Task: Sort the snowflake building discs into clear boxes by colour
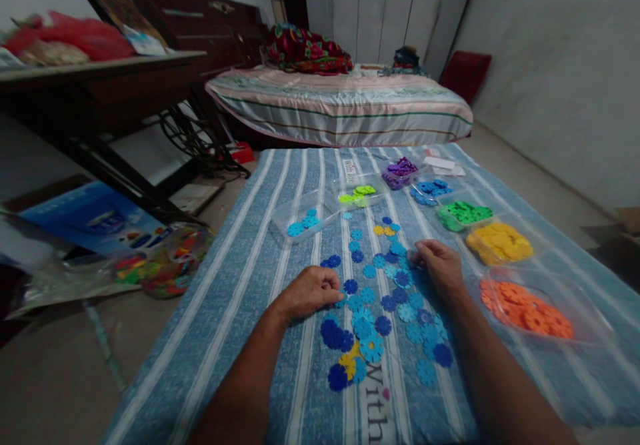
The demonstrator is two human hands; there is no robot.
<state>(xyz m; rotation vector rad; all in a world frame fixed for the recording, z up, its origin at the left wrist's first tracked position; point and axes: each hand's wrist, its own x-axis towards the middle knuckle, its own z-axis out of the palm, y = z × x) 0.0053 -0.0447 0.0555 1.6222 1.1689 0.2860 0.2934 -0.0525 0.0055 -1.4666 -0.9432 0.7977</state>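
Observation:
Several blue and light-blue flower-shaped plastic discs (380, 311) lie scattered on a blue striped cloth (240, 298), with a few yellow ones among them. My left hand (310, 291) rests knuckles-up at the left edge of the pile, fingers curled and pinching at a light-blue disc. My right hand (439, 265) sits at the pile's upper right, fingers curled around something small I cannot make out.
Clear bags of sorted discs ring the pile: light blue (304, 221), lime (357, 195), purple (400, 171), dark blue (431, 190), green (464, 215), yellow (499, 243), orange (525, 308). A bag of mixed discs (165, 265) lies on the floor left. A bed (340, 105) stands behind.

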